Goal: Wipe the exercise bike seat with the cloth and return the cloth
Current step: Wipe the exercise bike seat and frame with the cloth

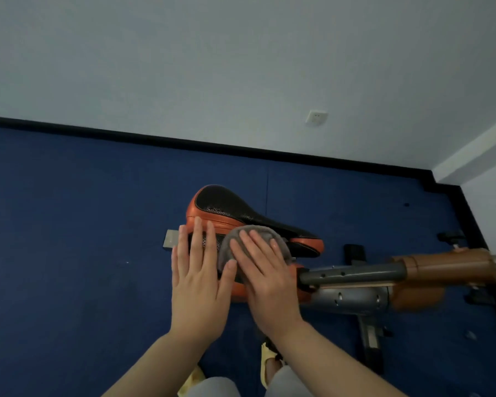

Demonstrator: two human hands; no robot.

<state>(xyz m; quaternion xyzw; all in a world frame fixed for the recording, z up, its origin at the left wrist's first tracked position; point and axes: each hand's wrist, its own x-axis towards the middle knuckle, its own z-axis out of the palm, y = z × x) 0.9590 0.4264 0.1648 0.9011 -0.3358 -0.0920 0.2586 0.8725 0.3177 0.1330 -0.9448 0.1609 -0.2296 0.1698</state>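
On seat (241, 210), right hand (265, 270) presses cloth (258, 233), fingers straight; left hand (196, 279) flat beside.

Blue floor (69, 224) meets a pale wall (212, 53) — one white socket (316, 117).

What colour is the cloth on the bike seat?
Grey; the cloth shows best in the head view.

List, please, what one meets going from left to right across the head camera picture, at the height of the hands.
Blue floor → left hand, flat on the seat → grey cloth under the right hand → grey frame tube → orange frame part.
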